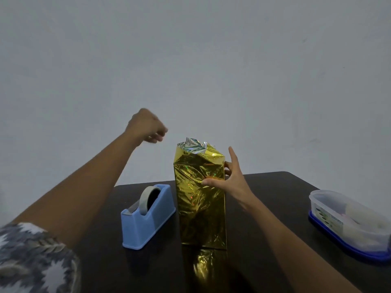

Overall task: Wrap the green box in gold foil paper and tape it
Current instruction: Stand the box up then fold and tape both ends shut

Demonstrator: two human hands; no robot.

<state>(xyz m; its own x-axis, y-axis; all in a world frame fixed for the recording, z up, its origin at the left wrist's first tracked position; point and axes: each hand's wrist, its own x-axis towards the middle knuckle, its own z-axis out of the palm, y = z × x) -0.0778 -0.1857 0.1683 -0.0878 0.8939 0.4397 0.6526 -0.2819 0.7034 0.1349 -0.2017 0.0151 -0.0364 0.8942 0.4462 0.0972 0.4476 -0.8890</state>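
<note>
The box [201,210] stands upright at the middle of the dark table [273,199], fully covered in gold foil paper; no green shows. The foil at its top end [193,145] is crumpled and sticks up, silver side out. My right hand [231,180] grips the box's upper right edge, thumb on the front face, fingers round the side, index finger pointing up. My left hand [146,125] hangs in the air up and to the left of the box top, fingers curled and blurred, with nothing visible in it. A blue tape dispenser [146,223] with a grey roll stands just left of the box.
A clear plastic container with a blue lid underneath [347,220] sits at the table's right edge. A plain grey wall is behind the table. The foil reflects in the glossy tabletop in front of the box.
</note>
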